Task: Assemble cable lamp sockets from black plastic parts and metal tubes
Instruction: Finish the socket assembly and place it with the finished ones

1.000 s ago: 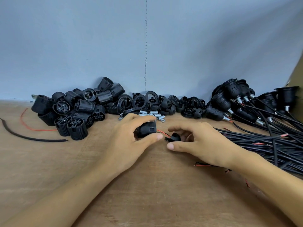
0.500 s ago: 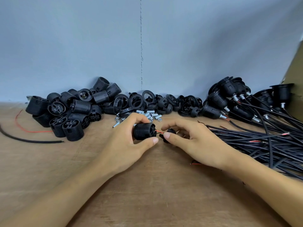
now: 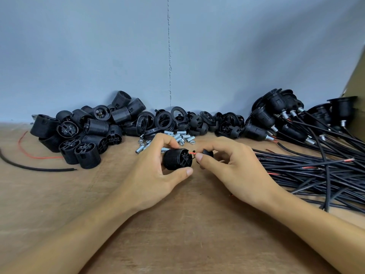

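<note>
Left hand point(image 3: 154, 173): grips the ribbed socket body point(image 3: 176, 160), centre of frame.
Right hand point(image 3: 235, 167): pinches a small black cap point(image 3: 208, 153) just right of it.
Red wire point(image 3: 192, 153): runs between both parts.

Even soft daylight, faint shadows, sharp centre, wide-angle bending at edges

Your wooden surface point(image 3: 177, 234) carries black socket shells point(image 3: 85, 139) heaped far left, rings point(image 3: 169, 119) far centre (metal tubes point(image 3: 183, 135) just nearer), cabled sockets point(image 3: 276, 119) and black cables point(image 3: 316, 171) right, loose wires point(image 3: 35, 167) left.
</note>
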`<state>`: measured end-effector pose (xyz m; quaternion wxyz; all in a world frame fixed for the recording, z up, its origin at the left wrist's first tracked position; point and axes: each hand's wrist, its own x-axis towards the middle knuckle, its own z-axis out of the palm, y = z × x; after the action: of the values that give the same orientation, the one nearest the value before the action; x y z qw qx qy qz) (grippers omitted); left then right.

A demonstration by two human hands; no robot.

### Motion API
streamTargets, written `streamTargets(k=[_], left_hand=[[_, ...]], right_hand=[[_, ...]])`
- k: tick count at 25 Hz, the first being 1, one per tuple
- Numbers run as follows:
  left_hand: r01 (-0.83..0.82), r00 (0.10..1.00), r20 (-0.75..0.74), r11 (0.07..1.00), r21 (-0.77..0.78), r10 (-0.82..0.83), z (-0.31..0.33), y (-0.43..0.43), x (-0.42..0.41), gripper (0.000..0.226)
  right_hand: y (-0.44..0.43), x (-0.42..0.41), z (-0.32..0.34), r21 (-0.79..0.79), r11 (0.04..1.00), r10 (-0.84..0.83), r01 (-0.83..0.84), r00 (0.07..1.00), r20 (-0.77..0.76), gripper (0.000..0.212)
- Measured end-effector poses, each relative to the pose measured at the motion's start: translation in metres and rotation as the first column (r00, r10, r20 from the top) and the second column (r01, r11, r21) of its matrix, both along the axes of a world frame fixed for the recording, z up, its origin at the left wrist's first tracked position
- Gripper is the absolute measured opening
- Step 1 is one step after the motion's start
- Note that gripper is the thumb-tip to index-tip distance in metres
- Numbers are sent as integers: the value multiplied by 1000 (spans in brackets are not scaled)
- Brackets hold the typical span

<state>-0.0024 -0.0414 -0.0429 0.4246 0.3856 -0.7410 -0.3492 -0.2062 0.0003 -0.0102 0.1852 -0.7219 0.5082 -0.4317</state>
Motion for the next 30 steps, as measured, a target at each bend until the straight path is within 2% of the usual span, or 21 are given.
streamTargets(k=[5,10,17,30], left_hand=[[-5,1000,-3,1000,-14,5,1,1,-1,51],[0,999,-41,1000,10,1,1,3,-2,52],[-25,1000,-3,1000,-6,25,2,3,-3,52],[-46,998,31,999,-18,46,1,2,-3,53]], right_hand=[[1,2,1,83,996,-30,23,995,90,14],[5,5,5,41,999,-36,31,990,133,14],[8,7,11,-36,999,-26,26,1000,7,30],[7,3,11,-9,1000,1,-2,997,-81,9]])
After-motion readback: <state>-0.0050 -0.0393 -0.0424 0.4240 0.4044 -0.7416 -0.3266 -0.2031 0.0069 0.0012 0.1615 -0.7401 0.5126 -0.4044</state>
